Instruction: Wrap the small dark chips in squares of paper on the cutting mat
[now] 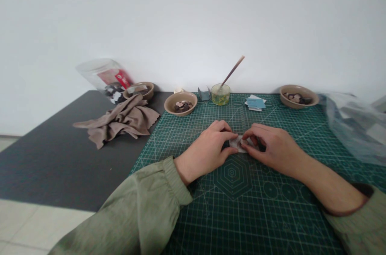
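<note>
A small whitish piece (238,143), like paper or a card, lies on the green cutting mat (232,215) between my hands. My left hand (212,148) pinches its left side with thumb and fingers. From the right, my right hand (273,146) has thumb and fingertips pressed together on the same piece, partly covering it. Whether a smaller object sits under the right fingertips cannot be made out.
Bowls of dark and pale pieces stand at back left (181,104) and right (298,97). Between them are a glass jar (220,95) with a stick and blue-white cards (255,103). A brown cloth (120,120) lies left; a plastic bag (356,126) lies right.
</note>
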The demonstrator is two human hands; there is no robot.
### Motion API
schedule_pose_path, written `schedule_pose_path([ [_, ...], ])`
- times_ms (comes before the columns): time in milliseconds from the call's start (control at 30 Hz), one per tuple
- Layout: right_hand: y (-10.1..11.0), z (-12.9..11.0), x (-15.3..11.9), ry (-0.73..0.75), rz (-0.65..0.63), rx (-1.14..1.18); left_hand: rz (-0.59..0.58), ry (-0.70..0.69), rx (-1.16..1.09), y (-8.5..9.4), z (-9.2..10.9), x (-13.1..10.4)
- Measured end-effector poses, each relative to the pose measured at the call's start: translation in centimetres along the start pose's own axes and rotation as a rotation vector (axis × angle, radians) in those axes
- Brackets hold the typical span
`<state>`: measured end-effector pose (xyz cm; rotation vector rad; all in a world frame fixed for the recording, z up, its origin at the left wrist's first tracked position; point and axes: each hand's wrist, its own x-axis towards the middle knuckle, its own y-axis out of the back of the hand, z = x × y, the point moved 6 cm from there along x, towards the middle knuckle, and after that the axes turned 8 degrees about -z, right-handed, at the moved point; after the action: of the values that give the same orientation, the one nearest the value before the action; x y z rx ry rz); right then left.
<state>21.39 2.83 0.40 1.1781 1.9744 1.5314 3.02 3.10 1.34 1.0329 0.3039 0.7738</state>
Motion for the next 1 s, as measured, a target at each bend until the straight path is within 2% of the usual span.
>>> schedule_pose_path([
  [233,0.07,0.22,-0.15,-0.012,-0.035,0.005,0.003,-0.002,0.017,0.02,0.12,0.12],
  [600,-0.11,0.12,-0.10,0.002,0.024,0.027,-0.006,-0.006,0.061,-0.10,0.46,0.07],
  [733,-0.08,-0.24,-0.22,0.023,0.007,0.058,-0.005,0.006,0.070,-0.12,0.55,0.05],
  [867,0.24,-0.11,-0.19,-0.026,0.010,0.046,0.002,-0.001,0.127,-0.19,0.77,-0.01],
  [1000,0.42,-0.47,0.05,0.003,0.009,0.055,-0.001,-0.023,0.198,-0.30,0.97,-0.05],
])
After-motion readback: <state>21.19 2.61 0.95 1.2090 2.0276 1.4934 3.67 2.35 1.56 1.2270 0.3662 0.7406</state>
